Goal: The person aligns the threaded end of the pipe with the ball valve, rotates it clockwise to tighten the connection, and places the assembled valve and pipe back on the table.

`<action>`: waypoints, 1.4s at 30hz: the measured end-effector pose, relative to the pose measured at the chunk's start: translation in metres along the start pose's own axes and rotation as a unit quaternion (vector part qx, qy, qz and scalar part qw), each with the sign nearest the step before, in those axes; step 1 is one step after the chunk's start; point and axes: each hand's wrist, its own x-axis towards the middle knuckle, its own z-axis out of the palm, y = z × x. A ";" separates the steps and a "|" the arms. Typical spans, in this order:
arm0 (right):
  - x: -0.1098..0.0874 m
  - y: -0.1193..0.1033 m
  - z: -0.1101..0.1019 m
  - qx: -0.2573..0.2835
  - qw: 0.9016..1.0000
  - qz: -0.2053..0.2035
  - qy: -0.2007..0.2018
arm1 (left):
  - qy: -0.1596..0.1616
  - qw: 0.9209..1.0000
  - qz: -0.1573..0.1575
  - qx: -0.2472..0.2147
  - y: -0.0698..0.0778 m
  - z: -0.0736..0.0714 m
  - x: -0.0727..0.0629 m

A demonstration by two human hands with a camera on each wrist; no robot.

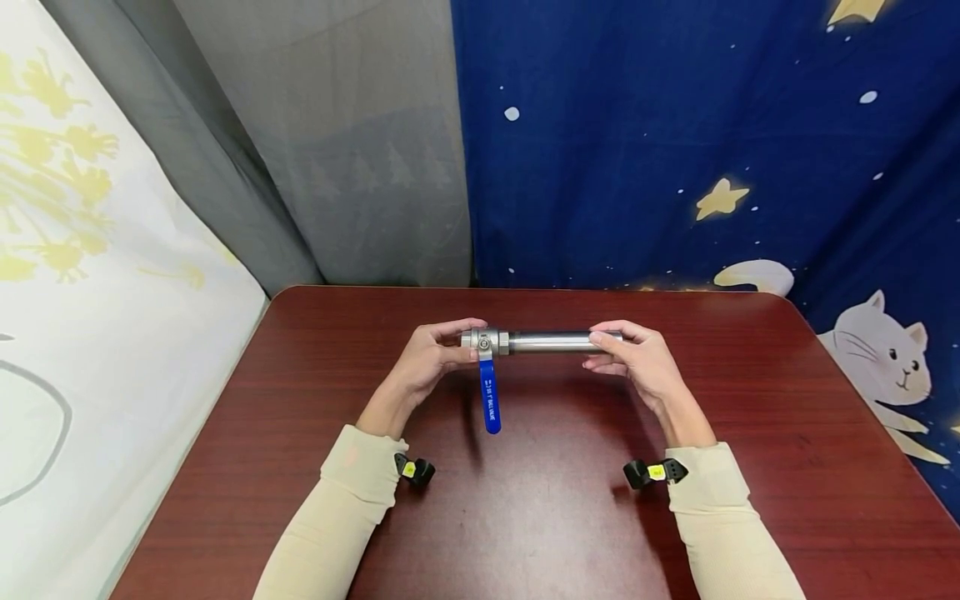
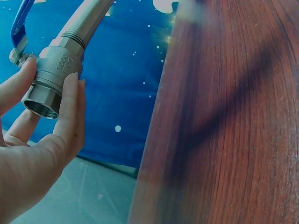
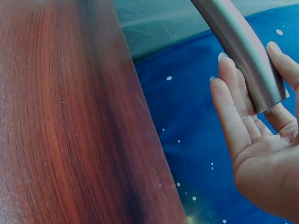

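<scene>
A steel ball valve (image 1: 484, 342) with a blue lever handle (image 1: 490, 396) is joined to a smooth metal pipe (image 1: 555, 342). Both hands hold the assembly level above the table. My left hand (image 1: 427, 362) grips the valve body, thumb on the near side by the lever's pivot and fingers on the far side. In the left wrist view, the valve's open hex end (image 2: 43, 101) faces the palm, and threads show where the pipe meets the valve. My right hand (image 1: 637, 362) holds the pipe's other end between thumb and fingers. The lever points toward me, across the pipe.
A reddish-brown wooden table (image 1: 540, 517) lies beneath, with shadows of the arms and pipe on it. Behind its far edge hang a grey curtain (image 1: 360, 150) and a blue starry curtain (image 1: 622, 150). Each sleeve cuff carries a small black wrist camera (image 1: 636, 474).
</scene>
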 end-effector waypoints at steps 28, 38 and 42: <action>-0.001 0.006 -0.002 -0.040 0.997 0.068 -0.001 | 0.003 1.000 -0.003 0.007 -0.008 -0.003 -0.003; -0.002 0.004 -0.014 0.064 0.987 0.001 -0.147 | 0.009 1.000 -0.007 0.004 -0.007 -0.006 0.000; -0.001 0.004 -0.014 0.068 0.988 0.007 -0.142 | 0.006 1.000 -0.004 -0.001 -0.006 -0.006 0.001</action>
